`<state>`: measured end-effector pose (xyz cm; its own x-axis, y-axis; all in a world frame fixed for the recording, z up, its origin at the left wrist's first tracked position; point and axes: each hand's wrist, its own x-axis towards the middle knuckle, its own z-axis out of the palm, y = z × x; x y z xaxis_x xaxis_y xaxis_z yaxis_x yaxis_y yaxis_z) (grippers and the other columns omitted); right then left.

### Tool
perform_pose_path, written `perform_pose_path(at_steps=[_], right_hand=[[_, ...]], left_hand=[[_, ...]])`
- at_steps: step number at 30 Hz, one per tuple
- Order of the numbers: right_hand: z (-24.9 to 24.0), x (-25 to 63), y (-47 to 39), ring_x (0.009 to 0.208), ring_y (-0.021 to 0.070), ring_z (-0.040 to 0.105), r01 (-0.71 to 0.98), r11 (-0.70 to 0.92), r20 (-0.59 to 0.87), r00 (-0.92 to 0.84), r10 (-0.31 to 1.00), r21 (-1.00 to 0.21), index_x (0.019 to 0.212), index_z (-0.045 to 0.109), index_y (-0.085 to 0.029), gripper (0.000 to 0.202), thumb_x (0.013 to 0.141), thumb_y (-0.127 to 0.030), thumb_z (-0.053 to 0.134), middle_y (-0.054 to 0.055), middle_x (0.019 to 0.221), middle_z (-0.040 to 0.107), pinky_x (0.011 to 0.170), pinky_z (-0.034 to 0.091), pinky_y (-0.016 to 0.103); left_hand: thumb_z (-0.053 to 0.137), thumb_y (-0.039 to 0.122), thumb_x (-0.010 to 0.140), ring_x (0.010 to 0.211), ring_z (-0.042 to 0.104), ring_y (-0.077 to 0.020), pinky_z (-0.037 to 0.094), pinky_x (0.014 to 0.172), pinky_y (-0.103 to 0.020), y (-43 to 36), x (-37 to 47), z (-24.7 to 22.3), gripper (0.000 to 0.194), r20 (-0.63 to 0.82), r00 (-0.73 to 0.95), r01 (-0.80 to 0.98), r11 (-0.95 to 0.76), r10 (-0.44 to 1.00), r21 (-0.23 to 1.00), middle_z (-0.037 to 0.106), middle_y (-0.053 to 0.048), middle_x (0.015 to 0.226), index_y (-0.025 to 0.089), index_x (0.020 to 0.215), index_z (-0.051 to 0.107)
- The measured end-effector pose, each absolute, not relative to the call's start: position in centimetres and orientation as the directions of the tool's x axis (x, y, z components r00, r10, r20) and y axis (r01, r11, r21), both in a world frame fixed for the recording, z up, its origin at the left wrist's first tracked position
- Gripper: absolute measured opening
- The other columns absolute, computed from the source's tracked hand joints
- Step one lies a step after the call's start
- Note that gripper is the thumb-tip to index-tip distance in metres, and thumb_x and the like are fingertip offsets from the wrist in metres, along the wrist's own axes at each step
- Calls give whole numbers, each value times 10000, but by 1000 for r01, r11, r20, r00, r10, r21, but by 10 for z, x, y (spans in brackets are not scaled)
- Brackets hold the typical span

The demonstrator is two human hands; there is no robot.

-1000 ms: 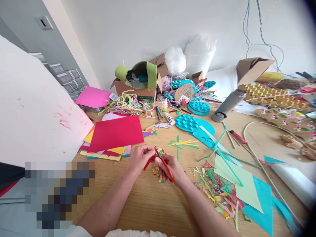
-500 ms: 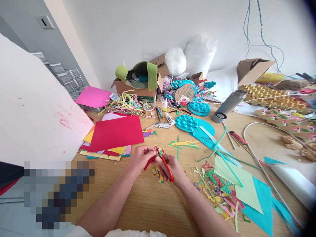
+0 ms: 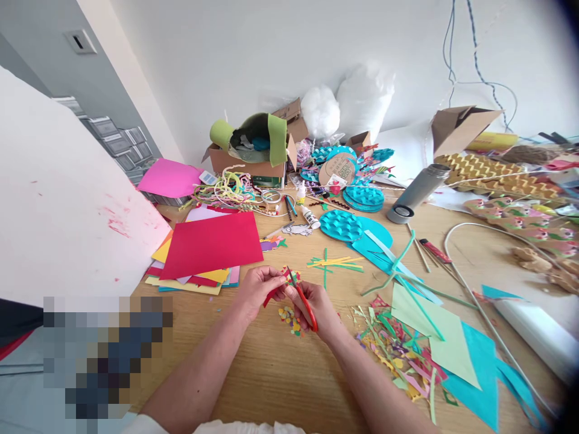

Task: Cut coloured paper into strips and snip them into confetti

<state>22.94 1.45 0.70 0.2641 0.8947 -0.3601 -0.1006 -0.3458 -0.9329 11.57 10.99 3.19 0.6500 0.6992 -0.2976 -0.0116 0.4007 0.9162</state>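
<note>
No legible text anywhere

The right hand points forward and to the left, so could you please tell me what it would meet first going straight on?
The right hand would likely meet the red strip first, held in the left hand; depth is unclear, so they may already touch.

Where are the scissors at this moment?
In the head view, near the middle, the scissors are in the right hand, blades close to the red strip held in the left hand.
</note>
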Motion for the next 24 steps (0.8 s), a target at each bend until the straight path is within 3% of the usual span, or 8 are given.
perform_pose_path(at_steps=[5,15,21,24], right_hand=[[13,231,15,272,96,451,-73,-371,-376,281,883,-926,661,430,-199,487,689,-660,586,-52,410,527,264,313,192],[21,231,13,341,100,517,7,-339,-333,170,928,-941,647,434,-185,476,718,-638,562,-25,486,569,318,343,184],[21,229,13,343,93,510,-16,-346,-344,165,924,-938,668,427,-187,474,717,-638,566,-27,493,564,322,359,182],[22,229,13,346,91,508,-19,-346,-344,159,925,-938,675,426,-187,472,715,-635,570,-29,497,564,324,364,182]], left_hand=[[736,307,622,450,508,-83,405,481,-221,113,114,32,212,-256,666,-40,376,701,926,590,2,535,129,641,622],[738,302,611,437,455,-65,347,462,-204,123,107,26,203,-261,662,9,341,702,940,541,19,500,124,646,646],[740,280,592,616,619,-147,430,547,-228,123,107,28,197,-294,657,14,379,694,925,665,-50,669,130,694,665],[739,277,589,614,629,-151,439,558,-232,123,107,30,188,-309,653,10,400,692,917,681,-64,671,124,668,663]])
